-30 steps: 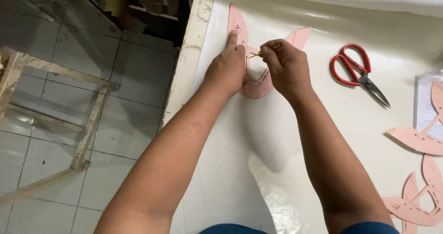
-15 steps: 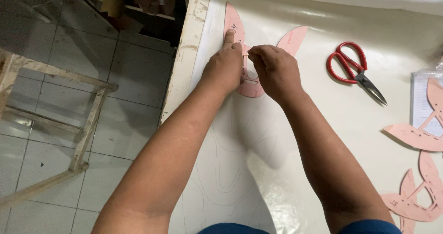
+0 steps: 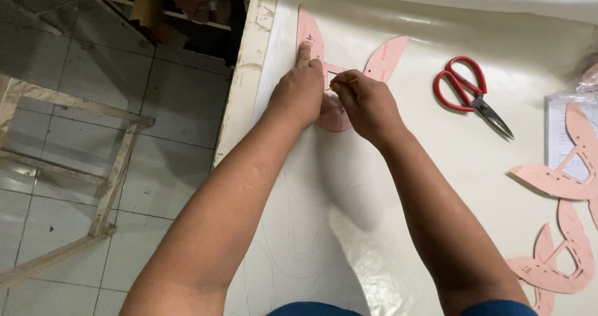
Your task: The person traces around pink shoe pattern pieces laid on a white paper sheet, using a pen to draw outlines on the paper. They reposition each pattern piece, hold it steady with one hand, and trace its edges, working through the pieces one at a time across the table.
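On the cream sheet [image 3: 436,166] covering the bench, the left hand [image 3: 300,92] presses flat, fingers spread, on the pink paper template [image 3: 333,113] near the bench's left edge, while the right hand [image 3: 364,101] pinches a thin pencil [image 3: 344,82] against it, red scissors [image 3: 467,89] lying well apart.

Matt pink card pattern [image 3: 383,57], glossy cream vinyl sheet [image 3: 436,166] over the worktop, scissors [image 3: 473,95] with shiny red plastic handles and dull metal blades, rough wooden frame [image 3: 118,173], smooth grey floor tiles [image 3: 180,104]

Both hands [image 3: 333,95] together, forearms outstretched
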`<state>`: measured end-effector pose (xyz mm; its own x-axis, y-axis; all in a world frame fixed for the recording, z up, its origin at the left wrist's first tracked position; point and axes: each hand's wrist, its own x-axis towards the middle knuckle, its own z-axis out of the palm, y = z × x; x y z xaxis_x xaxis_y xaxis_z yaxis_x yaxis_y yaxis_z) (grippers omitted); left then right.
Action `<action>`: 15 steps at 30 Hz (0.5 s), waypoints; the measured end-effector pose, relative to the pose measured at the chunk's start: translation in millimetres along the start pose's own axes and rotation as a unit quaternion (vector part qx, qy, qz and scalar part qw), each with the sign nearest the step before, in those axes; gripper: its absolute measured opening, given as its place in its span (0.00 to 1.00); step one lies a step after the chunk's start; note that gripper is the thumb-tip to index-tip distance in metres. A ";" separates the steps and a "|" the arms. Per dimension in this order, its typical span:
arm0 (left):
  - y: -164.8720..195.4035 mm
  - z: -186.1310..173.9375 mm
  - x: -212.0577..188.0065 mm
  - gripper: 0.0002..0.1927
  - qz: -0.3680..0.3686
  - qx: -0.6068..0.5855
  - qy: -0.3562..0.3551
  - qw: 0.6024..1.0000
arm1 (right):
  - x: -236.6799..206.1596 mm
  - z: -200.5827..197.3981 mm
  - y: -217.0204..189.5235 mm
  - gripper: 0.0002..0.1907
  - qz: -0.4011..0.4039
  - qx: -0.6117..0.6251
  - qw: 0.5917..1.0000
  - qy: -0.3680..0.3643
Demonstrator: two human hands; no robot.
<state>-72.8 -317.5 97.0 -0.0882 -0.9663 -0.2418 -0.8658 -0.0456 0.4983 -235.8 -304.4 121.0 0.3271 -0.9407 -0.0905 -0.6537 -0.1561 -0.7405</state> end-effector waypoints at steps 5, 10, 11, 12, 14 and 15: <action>-5.1 5.7 -0.3 0.23 0.019 -0.011 0.017 1.000 | -3.5 6.1 10.1 0.08 -0.022 0.019 1.000 0.005; -3.1 5.0 1.2 0.22 0.011 0.007 0.012 1.000 | -10.8 7.3 9.9 0.07 -0.090 -0.055 0.994 0.019; -2.1 4.7 0.8 0.22 0.010 0.010 0.011 1.000 | -12.5 8.2 9.1 0.07 -0.101 -0.047 0.994 0.024; -1.0 4.4 -0.1 0.21 0.010 0.008 0.011 1.000 | -14.1 8.8 8.4 0.08 -0.111 -0.039 0.993 0.028; -0.1 1.9 -1.2 0.21 0.009 0.006 0.012 1.000 | -15.0 10.3 7.1 0.08 -0.122 -0.047 0.991 0.033; 0.1 0.6 -2.2 0.22 0.007 0.002 0.006 1.000 | -16.0 11.0 6.7 0.08 -0.127 -0.050 0.990 0.034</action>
<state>-73.0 -315.2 97.0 -0.0939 -0.9696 -0.2257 -0.8666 -0.0320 0.4980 -237.9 -287.1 110.1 0.4446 -0.8851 0.1378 -0.6216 -0.4156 -0.6639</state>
